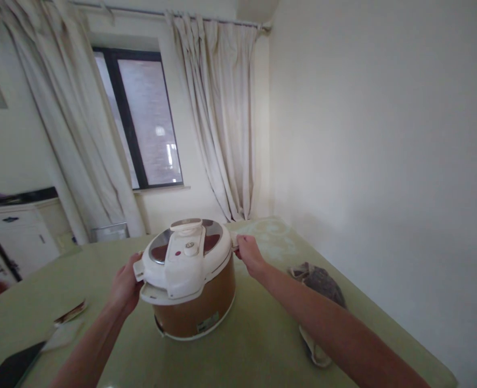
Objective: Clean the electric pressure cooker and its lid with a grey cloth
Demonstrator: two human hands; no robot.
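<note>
An electric pressure cooker point(196, 315) with a brown body and a white lid point(186, 269) stands upright on the green table point(258, 345). The lid has a raised white grip, a steam valve and a small red button, and it sits on the pot. My left hand point(126, 283) is closed around the white handle on the cooker's left side; part of its fingers is hidden behind that handle. On the opposite side, my right hand point(248, 253) grips the right handle with curled fingers.
A dark crumpled cloth point(323, 283) lies to the right, partly under my right forearm. At the left are a small packet point(71, 312) and a black flat object point(14, 366). A wall point(384, 161) borders the table's right side; curtains point(226, 108) hang behind.
</note>
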